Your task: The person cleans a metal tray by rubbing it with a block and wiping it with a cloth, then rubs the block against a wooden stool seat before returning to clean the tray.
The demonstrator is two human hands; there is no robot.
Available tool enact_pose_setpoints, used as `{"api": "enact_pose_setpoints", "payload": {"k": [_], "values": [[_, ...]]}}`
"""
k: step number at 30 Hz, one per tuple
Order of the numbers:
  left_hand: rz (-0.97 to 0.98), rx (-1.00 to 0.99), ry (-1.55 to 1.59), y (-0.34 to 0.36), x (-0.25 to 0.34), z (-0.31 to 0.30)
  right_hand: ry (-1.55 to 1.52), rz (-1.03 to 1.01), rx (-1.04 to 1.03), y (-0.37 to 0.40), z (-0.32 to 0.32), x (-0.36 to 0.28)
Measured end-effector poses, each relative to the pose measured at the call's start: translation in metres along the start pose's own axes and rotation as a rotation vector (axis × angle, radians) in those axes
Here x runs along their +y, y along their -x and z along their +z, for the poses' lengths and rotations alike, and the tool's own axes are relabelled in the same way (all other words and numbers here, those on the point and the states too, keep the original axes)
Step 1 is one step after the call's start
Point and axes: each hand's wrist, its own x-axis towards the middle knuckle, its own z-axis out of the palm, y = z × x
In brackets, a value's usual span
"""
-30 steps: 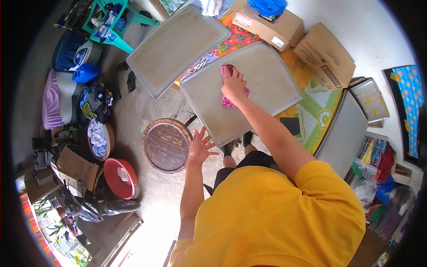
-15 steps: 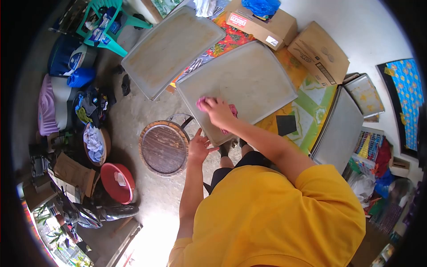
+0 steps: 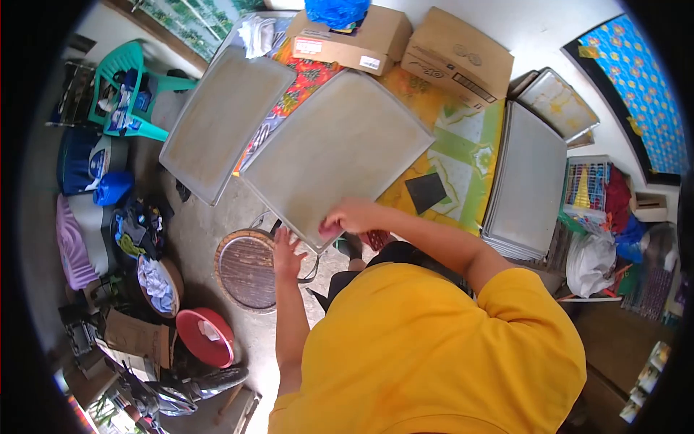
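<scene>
A large flat metal baking tray (image 3: 340,145) lies on the table, with its near corner sticking out toward my body. My right hand (image 3: 354,215) is closed around a pink cloth (image 3: 329,229) and presses it on the tray close to that near corner. A red patterned end of cloth (image 3: 375,239) hangs below the hand. My left hand (image 3: 288,254) is at the left of the near corner, palm turned to the tray's edge, its fingers spread and holding nothing.
Another tray (image 3: 224,123) lies at the left, and a stack of trays (image 3: 528,181) stands at the right. Two cardboard boxes (image 3: 455,61) sit at the back. A dark square (image 3: 426,193) lies on the tablecloth. A round wooden stool (image 3: 246,271) and a red basin (image 3: 204,338) are on the floor.
My right hand has brought the pink cloth from the tray's left side to its near corner. My left hand stays by the edge, fingers apart. The camera view has shifted.
</scene>
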Motion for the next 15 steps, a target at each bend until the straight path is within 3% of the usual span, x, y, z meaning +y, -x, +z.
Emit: {"api": "enact_pose_setpoints", "payload": {"k": [2,5,6,12,15], "values": [[0.168,0.185,-0.231,0.010,0.018,0.020,0.234,0.118,0.244,0.008,-0.047,-0.004],[0.614,0.304,-0.676,-0.042,0.004,0.001,0.521,0.384,0.397,0.023,-0.107,0.034],[0.590,0.328,-0.705,-0.036,0.009,0.012,0.604,0.519,0.444,0.029,-0.129,0.039],[0.409,0.354,-0.670,-0.015,0.021,0.052,0.910,0.482,0.714,0.065,-0.226,0.129],[0.358,0.350,-0.646,-0.032,0.004,0.035,0.894,0.467,0.849,0.078,-0.229,0.139]]}}
